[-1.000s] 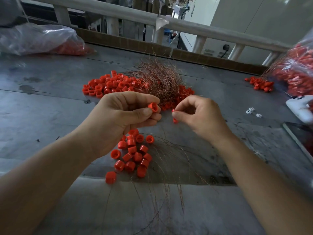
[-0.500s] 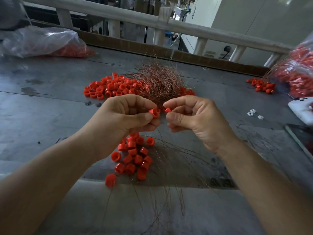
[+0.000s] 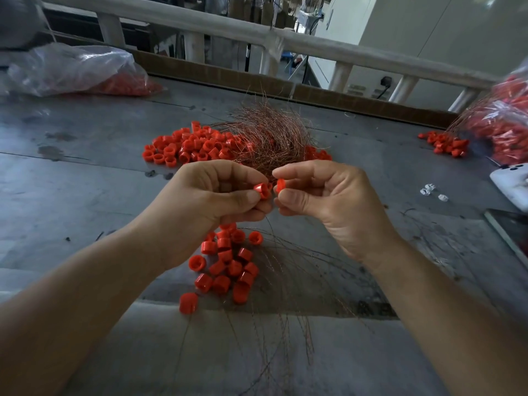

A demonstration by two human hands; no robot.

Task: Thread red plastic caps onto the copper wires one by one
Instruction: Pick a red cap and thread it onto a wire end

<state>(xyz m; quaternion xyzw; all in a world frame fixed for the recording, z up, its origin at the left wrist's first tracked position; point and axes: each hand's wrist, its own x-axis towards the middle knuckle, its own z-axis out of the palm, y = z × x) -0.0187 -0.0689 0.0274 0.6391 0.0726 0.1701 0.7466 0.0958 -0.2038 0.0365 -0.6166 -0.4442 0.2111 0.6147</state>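
Caps [image 3: 128, 86] sit in left bag [image 3: 71, 68] and right bag [image 3: 511, 115]; left hand [image 3: 217, 195] and right hand [image 3: 328, 201] each pinch one.

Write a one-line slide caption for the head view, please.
Left hand pinches a red cap, right hand a second cap, amid loose caps and copper wires.

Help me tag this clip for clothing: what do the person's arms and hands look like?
Both are bare: the left hand and right hand show no gloves, rings or watch, and no sleeve is in view on either arm.
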